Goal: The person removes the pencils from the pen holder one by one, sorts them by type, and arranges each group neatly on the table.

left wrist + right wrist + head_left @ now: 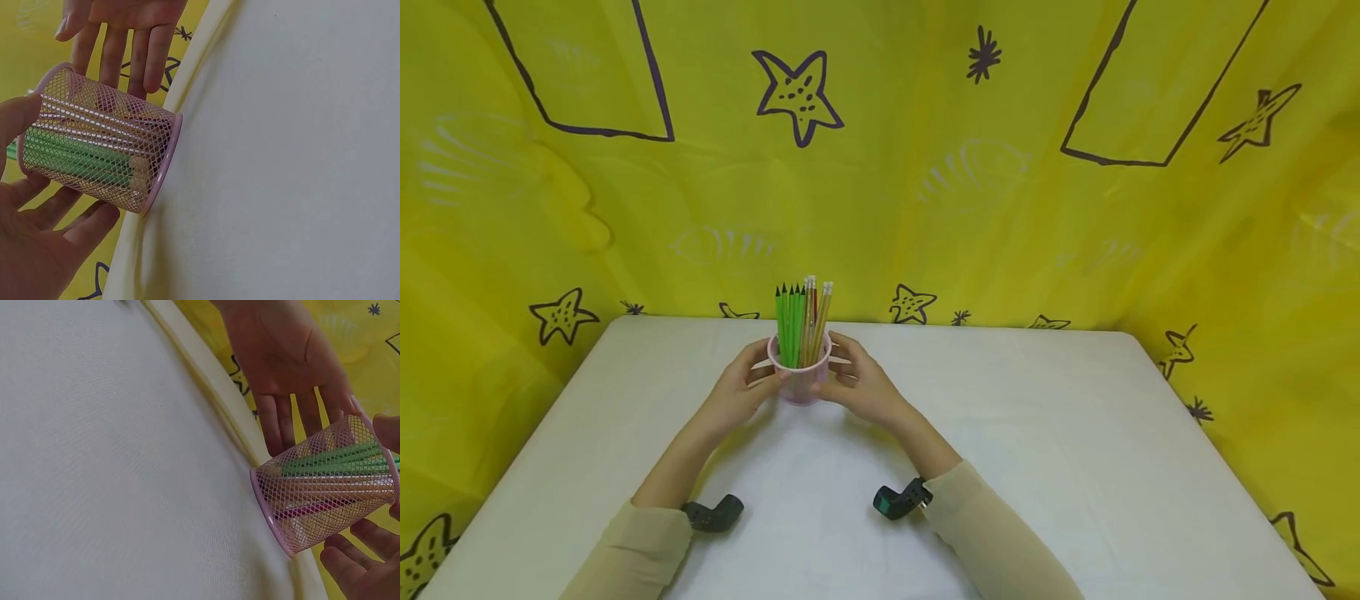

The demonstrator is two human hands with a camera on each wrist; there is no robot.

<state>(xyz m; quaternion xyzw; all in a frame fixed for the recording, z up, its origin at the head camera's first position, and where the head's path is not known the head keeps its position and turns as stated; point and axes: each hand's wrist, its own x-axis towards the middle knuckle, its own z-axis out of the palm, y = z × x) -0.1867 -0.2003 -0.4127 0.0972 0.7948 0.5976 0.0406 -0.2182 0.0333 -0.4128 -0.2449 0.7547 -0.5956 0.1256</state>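
Note:
A pink mesh pencil cup [801,388] stands upright at the back of the white table, left of its middle. Green pencils [791,325] with dark tips up fill its left side. Wood-coloured pencils [821,327] with white ends up fill the right, with a red one among them. From the left my left hand [743,392] holds the cup, its thumb at the front near the rim [22,147]. My right hand [867,388] holds the opposite side, thumb in front and fingers around the side. Whether the cup's base touches the table is hard to tell.
The white table [1037,450] stretches out on both sides and toward me. Behind and beside it hangs a yellow curtain [880,208] with drawn starfish and fish, close to the table's back edge. A dark camera mount [715,513] sits on each wrist.

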